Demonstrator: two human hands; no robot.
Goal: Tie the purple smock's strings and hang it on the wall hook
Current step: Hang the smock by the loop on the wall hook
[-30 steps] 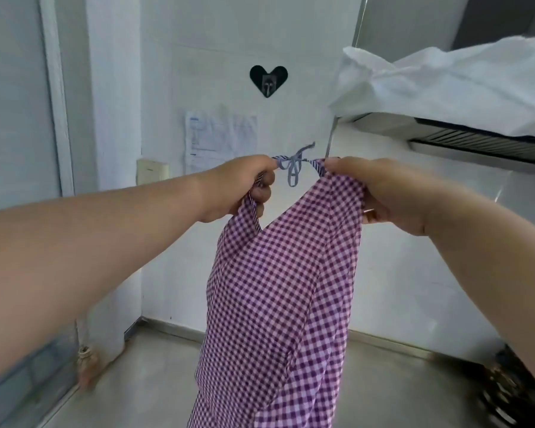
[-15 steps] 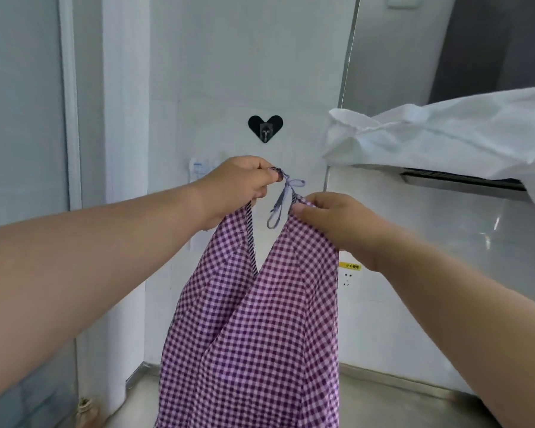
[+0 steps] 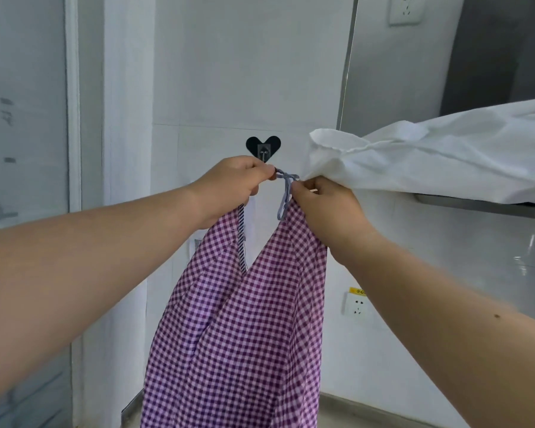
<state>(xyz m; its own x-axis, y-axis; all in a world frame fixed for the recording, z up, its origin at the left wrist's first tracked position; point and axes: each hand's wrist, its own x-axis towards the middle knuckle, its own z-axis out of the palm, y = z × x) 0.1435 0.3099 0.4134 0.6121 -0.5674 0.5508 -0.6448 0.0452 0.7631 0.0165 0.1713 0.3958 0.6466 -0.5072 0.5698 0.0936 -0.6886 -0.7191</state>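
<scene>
Overhead, the left hand (image 3: pixel 233 188) and right hand (image 3: pixel 325 208) each pinch the purple-and-white gingham fabric smock (image 3: pixel 238 319) by its neck corners. Its knotted grey strings (image 3: pixel 286 185) span between them, just below the black heart-shaped wall hook (image 3: pixel 263 146).

The smock (image 3: pixel 238 319) hangs between both hands, its tied strings (image 3: pixel 286 180) just below the wall hook (image 3: pixel 263 152).

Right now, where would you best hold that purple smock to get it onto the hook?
Probably at the top, on either side of the tied strings, as the left hand and right hand do. That keeps the loop spread just below the heart-shaped hook, while the smock hangs free underneath.
</scene>
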